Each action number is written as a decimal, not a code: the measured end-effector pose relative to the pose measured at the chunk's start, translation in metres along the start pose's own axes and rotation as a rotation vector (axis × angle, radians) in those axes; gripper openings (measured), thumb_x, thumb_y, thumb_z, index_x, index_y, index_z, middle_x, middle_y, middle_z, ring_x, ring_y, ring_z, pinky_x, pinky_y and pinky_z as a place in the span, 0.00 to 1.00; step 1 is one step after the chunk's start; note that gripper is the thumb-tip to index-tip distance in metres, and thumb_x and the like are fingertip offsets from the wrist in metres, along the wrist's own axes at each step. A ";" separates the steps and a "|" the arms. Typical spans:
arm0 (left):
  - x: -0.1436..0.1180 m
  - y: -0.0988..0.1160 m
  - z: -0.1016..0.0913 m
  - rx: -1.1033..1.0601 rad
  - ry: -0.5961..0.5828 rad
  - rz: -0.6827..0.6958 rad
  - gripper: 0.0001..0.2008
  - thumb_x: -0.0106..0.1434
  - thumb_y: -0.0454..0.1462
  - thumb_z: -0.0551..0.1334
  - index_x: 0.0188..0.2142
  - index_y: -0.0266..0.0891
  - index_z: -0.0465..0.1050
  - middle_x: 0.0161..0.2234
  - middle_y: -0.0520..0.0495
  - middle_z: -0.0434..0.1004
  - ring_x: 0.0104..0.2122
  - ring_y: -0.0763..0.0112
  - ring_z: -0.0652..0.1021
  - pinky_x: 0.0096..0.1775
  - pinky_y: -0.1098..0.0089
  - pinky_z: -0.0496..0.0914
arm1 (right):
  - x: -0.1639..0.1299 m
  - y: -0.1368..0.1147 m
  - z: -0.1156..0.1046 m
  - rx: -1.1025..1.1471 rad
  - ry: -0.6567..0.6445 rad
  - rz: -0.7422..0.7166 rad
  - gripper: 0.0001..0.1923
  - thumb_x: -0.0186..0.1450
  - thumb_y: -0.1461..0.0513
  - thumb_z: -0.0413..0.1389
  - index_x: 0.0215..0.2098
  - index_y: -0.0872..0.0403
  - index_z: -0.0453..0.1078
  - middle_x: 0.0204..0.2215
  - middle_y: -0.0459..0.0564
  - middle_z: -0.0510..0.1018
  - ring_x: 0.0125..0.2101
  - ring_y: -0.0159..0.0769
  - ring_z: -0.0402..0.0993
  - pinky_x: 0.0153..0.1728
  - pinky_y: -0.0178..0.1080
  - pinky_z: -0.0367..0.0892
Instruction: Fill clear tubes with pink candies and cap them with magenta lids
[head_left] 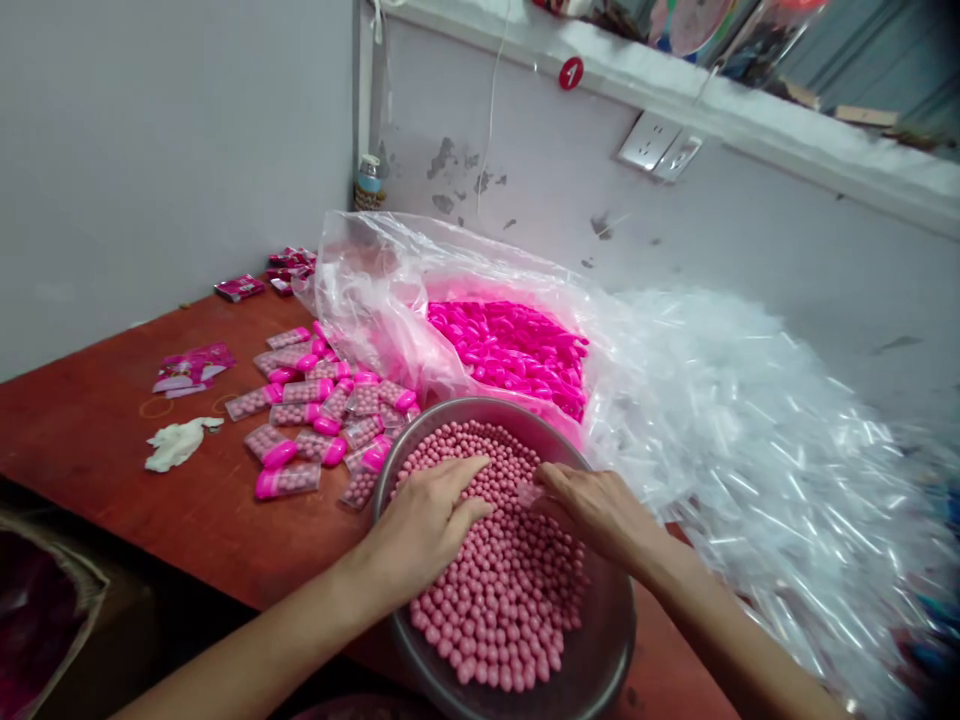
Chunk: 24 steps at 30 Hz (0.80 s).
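Note:
A grey bowl (611, 640) full of pink beads (495, 610) is in front of me at the table's edge. My left hand (429, 515) lies over the beads on the bowl's left side, thumb and fingers apart, with nothing seen in it. Over the right side of the bowl, my right hand (589, 505) is closed on a small clear plastic container (529, 494), its open end low at the beads. The fingers hide most of that container. Left of the bowl lie several clear containers filled with beads (296, 415), each with a bright pink cap.
Behind the bowl, a clear plastic bag (375, 270) holds many pink caps (517, 350). A large heap of empty clear containers (750, 430) covers the right side. On the red table (187, 510) lie white crumpled scrap (180, 443) and pink packets (193, 368). A cardboard box (97, 600) stands lower left.

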<state>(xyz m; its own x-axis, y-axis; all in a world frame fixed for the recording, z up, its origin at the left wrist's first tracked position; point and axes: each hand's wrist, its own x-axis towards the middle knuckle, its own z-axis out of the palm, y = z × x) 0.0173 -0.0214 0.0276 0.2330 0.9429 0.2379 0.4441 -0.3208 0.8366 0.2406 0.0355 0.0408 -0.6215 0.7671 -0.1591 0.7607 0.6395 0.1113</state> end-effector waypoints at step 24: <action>-0.009 -0.024 -0.006 -0.395 0.262 -0.178 0.14 0.60 0.35 0.56 0.46 0.35 0.71 0.45 0.43 0.76 0.45 0.65 0.75 0.49 0.64 0.68 | 0.035 -0.017 0.009 -0.072 0.058 -0.384 0.10 0.64 0.68 0.46 0.33 0.57 0.69 0.29 0.54 0.73 0.33 0.39 0.66 0.36 0.42 0.63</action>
<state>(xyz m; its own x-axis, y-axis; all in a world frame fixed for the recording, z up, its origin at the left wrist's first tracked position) -0.0004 -0.0221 0.0083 -0.0643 0.9869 0.1481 0.0843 -0.1425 0.9862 0.2074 0.0511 0.0241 -0.8693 0.4717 -0.1476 0.4570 0.8808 0.1237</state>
